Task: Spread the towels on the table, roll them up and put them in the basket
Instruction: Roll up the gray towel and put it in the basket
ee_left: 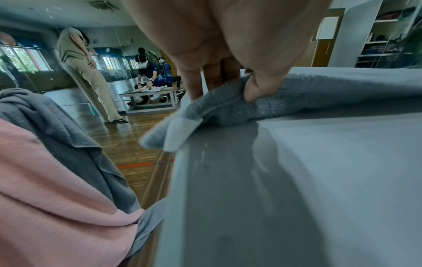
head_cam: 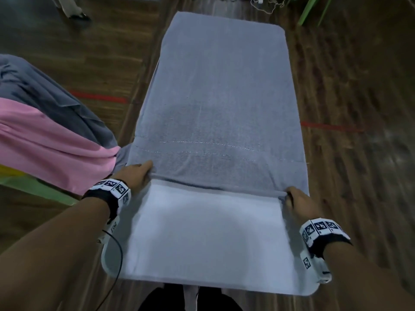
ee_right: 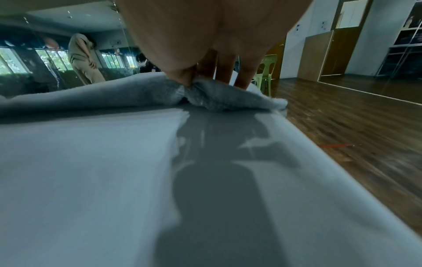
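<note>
A grey towel (head_cam: 222, 95) lies spread lengthwise over the white table (head_cam: 208, 243), its near edge lifted a little off the top. My left hand (head_cam: 137, 173) pinches the towel's near left corner (ee_left: 219, 106) between thumb and fingers. My right hand (head_cam: 296, 198) pinches the near right corner (ee_right: 205, 94) the same way. The near part of the table top is bare. No basket shows in any view.
A pile of pink cloth (head_cam: 49, 140) and dark grey cloth (head_cam: 45, 93) sits close on my left, on something green (head_cam: 33, 187). Wooden floor with red tape (head_cam: 98, 97) surrounds the table. A standing person (ee_left: 84, 72) and another table (ee_left: 148, 97) are farther off. A green chair (ee_right: 265, 72) stands beyond.
</note>
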